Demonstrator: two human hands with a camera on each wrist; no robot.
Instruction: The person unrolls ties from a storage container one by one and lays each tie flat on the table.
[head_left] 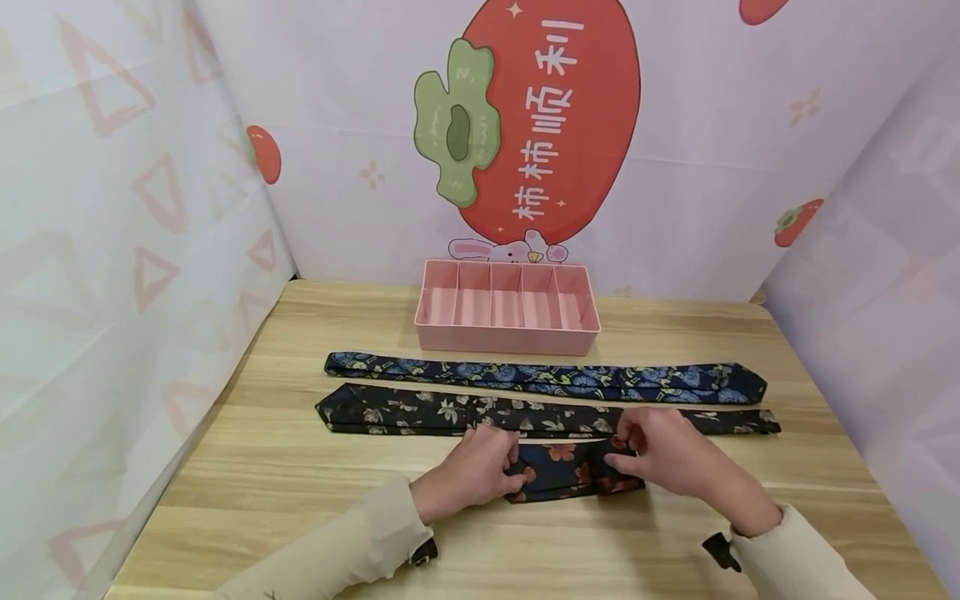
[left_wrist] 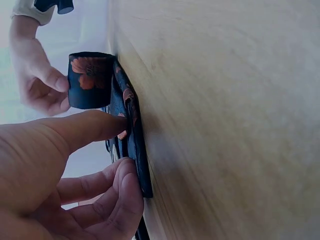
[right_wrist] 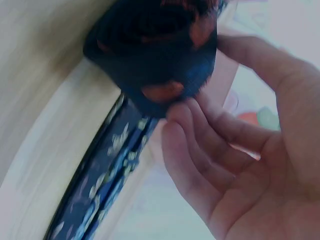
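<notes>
A dark necktie with orange flowers [head_left: 551, 477] lies nearest me on the table, partly rolled from its right end. My right hand [head_left: 671, 454] holds the rolled part [right_wrist: 150, 65] between thumb and fingers. In the left wrist view the roll [left_wrist: 90, 82] stands on its edge, with coiled layers showing from above in the right wrist view. At the tie's flat left end, my left hand [head_left: 474, 468] pinches the fabric, thumb on its face and fingertips at its edge. Just beyond both hands stretches a black necktie with pale flowers [head_left: 408, 412].
Farther back lies a blue patterned necktie [head_left: 525, 379], laid out lengthwise beside the black one. Behind it stands a pink divided box [head_left: 510, 340] with several compartments. A printed cloth backdrop [head_left: 337, 217] rises at the table's [head_left: 285, 483] back edge.
</notes>
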